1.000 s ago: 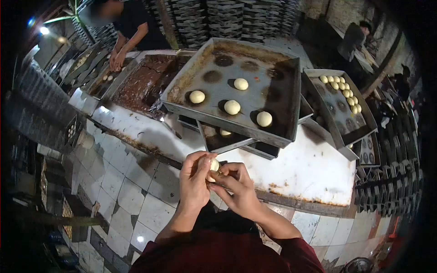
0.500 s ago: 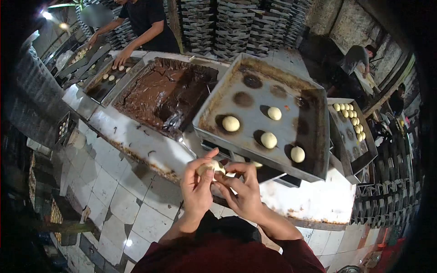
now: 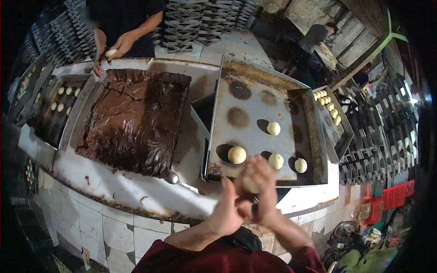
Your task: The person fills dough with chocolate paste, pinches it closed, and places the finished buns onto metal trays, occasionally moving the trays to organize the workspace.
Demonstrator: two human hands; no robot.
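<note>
Head camera is looking down on the left hand and the right hand, which are pressing together just in front of the chest and cupping a dough ball between them. Both hands are curling closed on it, so only a pale patch is showing between the fingers; it is looking smooth, soft and off-white. By my judgement the shaping step is under way, and the next move is calling for a short reach forward to set the piece down gently. Just beyond the right hand a metal baking tray is carrying four finished balls, round and even. Further left of the left hand a pan of chocolate filling is lying, dark and glossy.
</note>
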